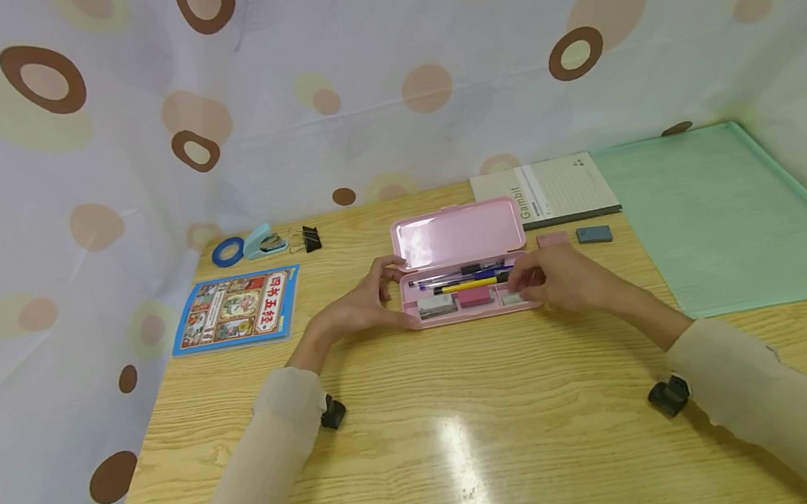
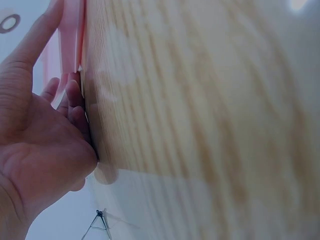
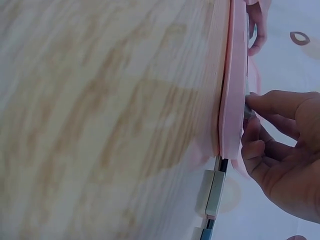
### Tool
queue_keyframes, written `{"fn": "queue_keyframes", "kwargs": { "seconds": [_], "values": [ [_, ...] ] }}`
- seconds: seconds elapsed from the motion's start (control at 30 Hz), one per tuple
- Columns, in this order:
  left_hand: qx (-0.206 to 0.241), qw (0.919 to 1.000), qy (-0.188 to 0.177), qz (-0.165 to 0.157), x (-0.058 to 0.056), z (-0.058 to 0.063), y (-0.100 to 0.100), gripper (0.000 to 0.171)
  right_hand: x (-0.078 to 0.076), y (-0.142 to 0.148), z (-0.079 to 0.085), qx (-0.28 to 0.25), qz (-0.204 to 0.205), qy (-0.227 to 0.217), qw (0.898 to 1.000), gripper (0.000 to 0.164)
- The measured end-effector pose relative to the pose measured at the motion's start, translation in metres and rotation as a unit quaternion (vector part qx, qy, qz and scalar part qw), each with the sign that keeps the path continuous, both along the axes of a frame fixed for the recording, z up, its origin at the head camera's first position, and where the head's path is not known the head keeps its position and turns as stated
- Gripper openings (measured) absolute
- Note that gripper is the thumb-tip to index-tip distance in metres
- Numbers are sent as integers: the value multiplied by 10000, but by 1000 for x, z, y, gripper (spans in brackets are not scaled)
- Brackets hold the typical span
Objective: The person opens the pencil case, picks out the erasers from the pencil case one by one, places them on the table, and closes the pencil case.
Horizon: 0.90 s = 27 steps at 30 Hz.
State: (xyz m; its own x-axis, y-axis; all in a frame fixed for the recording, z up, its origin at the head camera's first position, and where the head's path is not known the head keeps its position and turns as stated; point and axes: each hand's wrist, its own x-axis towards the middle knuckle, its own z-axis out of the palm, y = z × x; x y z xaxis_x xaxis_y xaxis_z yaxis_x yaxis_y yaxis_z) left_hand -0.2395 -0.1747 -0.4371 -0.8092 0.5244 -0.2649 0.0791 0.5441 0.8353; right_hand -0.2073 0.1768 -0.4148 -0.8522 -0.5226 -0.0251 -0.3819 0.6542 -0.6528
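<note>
A pink pencil case point(image 1: 468, 318) lies open on the table, its lid point(image 1: 458, 235) tipped back. My left hand point(image 1: 360, 303) holds its left end, thumb at the front corner and fingers toward the hinge side. Inside are several pens, a yellow marker point(image 1: 466, 285), a whitish eraser point(image 1: 436, 305) and a pink eraser point(image 1: 474, 296) in front compartments. My right hand point(image 1: 565, 276) reaches into the right end. In the right wrist view its thumb and fingers pinch a small greyish block point(image 3: 248, 111), probably an eraser, partly hidden by the fingers.
Behind the right hand lie a pink block point(image 1: 552, 239) and a blue block point(image 1: 594, 234). A notebook point(image 1: 569, 185) and a green mat point(image 1: 756, 225) are farther right. At left are a booklet point(image 1: 237, 309), blue tape point(image 1: 227, 253), a stapler point(image 1: 264, 241) and a binder clip point(image 1: 311, 238).
</note>
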Motion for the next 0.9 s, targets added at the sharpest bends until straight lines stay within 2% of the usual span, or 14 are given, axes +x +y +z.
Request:
{"fn": "queue_keyframes", "kwargs": {
  "seconds": [0.17,0.4,0.67,0.9],
  "values": [
    [12,10000,-36,10,0,1,1,99,0,6,8,-256,-342,-59,9991,14],
    [2,10000,-6,3,0,1,1,98,-6,34,21,-310,-641,181,9973,16],
    [77,10000,-40,-19,-1,-1,0,97,-16,70,18,-37,-1213,90,9926,17],
    [102,9999,-3,-42,0,1,0,96,-23,96,6,138,-1381,-109,9903,22]
  ]
}}
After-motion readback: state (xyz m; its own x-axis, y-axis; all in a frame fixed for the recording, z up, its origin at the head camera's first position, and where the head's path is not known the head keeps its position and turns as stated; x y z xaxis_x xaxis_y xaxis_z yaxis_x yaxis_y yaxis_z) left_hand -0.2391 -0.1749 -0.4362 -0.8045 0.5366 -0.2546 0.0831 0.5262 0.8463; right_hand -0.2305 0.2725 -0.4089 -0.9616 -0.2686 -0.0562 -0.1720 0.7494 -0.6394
